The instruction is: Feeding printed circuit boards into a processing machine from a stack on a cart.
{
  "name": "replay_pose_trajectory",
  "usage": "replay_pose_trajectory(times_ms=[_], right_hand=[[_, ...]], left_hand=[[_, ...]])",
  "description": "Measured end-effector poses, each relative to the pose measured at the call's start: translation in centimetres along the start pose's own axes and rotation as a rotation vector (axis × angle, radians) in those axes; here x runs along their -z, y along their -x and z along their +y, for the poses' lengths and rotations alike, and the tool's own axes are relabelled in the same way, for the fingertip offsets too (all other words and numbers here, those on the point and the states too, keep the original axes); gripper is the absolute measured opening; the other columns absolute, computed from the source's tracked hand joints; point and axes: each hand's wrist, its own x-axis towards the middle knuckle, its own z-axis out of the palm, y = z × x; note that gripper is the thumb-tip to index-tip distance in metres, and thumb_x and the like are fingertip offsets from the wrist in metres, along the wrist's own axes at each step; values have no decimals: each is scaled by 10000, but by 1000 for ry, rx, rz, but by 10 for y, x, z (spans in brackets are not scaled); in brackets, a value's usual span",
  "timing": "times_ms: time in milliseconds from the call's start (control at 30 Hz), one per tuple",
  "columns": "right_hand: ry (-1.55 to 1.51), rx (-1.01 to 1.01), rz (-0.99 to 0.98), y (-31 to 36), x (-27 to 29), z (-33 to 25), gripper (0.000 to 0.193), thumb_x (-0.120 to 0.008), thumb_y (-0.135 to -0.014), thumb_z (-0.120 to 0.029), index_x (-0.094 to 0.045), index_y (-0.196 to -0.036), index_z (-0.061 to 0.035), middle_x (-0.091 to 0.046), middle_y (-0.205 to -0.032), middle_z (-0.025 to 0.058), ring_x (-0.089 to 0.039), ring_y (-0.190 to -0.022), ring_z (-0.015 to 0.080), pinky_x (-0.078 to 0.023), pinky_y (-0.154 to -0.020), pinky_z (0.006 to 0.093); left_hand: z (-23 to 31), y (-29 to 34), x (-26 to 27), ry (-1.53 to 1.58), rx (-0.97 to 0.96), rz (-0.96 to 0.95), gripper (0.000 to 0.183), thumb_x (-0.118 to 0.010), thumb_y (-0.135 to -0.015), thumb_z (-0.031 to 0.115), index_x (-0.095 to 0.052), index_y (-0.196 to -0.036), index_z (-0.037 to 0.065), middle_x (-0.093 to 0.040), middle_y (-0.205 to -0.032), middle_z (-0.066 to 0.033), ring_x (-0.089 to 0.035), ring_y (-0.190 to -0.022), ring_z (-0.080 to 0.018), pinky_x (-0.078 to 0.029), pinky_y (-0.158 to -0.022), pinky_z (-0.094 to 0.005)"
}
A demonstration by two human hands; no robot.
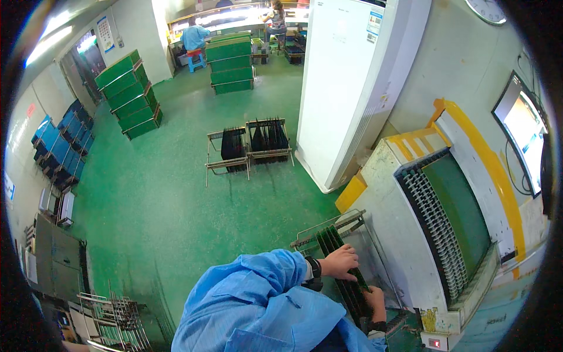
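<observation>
Several thin dark green boards (332, 237) stand on edge, side by side, in a metal rack (305, 239) beside the machine. My left hand (341, 262), with a black band at its wrist, is closed over the boards' upper edges around their middle. Lower down, at the near end of the same boards, my right hand (375, 303) is closed on them, its fingertips partly hidden. How many boards each hand grips I cannot tell. Right of my hands is a machine with a row of rollers (437, 232), and a wide green surface (460, 205) lies along the rollers.
Ahead on the floor are two metal racks (248, 154) of dark boards. A tall white cabinet unit (337, 88) stands behind the machine. Green stacks (230, 64) (130, 94), blue stacked racks (61, 144) and a wire rack (117, 322) stand farther left. Two people sit at a lit bench.
</observation>
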Motion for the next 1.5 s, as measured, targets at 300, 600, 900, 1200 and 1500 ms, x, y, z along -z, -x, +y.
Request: replay_pose_trajectory(times_ms=[300, 600, 900, 1200, 1500], right_hand=[[-56, -13, -18, 0, -2, 4, 373, -724, -864, -338, -752, -991, 12, -732, -819, 188, -716, -781, 241, -528, -723, 393], [-71, -71, -54, 2, 2, -2, 391, -738, -870, -362, -756, -987, 11, -735, -808, 164, -705, -753, 220, -524, -695, 385], [-12, -37, -45, -9, -7, 19, 332, -733, -868, -308, -753, -994, -1, -727, -809, 172, -704, -745, 244, -524, -706, 399], [33, -8, -6, -5, -2, 8, 338, -726, -867, -315, -751, -1009, -9, -729, -850, 210, -725, -798, 286, -529, -736, 412], [4, -2, -26, -4, 0, 6, 371, -732, -865, -332, -748, -1001, 13, -730, -838, 202, -718, -772, 280, -525, -716, 406]], left_hand=[[2, 0, 3, 8, 2, 10, 534, -690, -798, 611, -738, -804, 79, -630, -886, -84, -555, -986, -278, -387, -1001, -431], [2, 1, 0, 12, 7, 18, 518, -696, -797, 605, -743, -839, 91, -628, -887, -78, -557, -978, -270, -385, -993, -424], [0, 0, 0, -6, 6, -7, 526, -680, -811, 605, -732, -796, 81, -630, -890, -78, -556, -979, -268, -387, -976, -416], [-1, 0, -2, -17, -4, 17, 525, -690, -800, 598, -717, -753, 76, -628, -869, -80, -563, -953, -267, -397, -966, -417], [-1, -1, -3, -36, -4, 21, 542, -685, -809, 602, -713, -742, 65, -625, -869, -88, -562, -939, -268, -401, -955, -414]])
